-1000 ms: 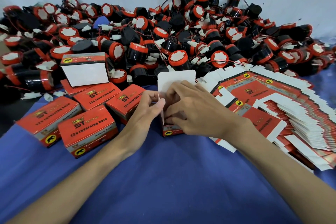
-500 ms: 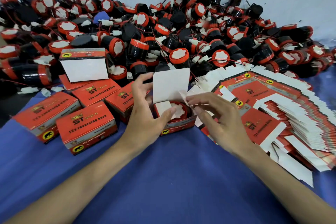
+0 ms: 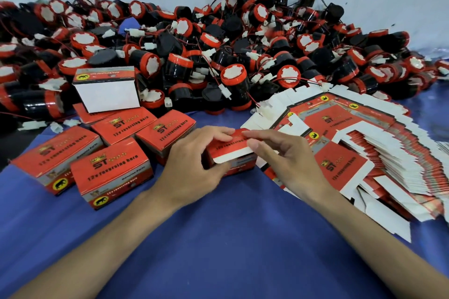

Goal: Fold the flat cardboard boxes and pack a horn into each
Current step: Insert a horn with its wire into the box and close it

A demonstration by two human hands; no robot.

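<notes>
Centre frame on blue cloth (image 3: pixel 230 238), left hand (image 3: pixel 192 167) curls round the left end of the box (image 3: pixel 230 150), thumb on its front. The right hand (image 3: pixel 289 160) pinches the lid's front edge, fingers on top and thumb below. The lid is down but its white tuck flap is still showing, so this one is closing, not shut. The inside is hidden and I can't confirm a horn in it, though one is likely in there given the stage. Left of centre are at least four closed boxes (image 3: pixel 111 172), touching each other, which look done. Just behind them in the upper left, a tipped box (image 3: pixel 107 90) shows its white face; I can't tell if it's filled. On the right is a thick fanned stack of flats (image 3: pixel 364 153), all unfolded. Across the back against the wall, a big heap of loose horns (image 3: pixel 218 56) fills the frame width. Judgement: early in the task, a handful packed and the bulk of flats and horns left. The step left here is to tuck the flap and set the box with the done ones.
</notes>
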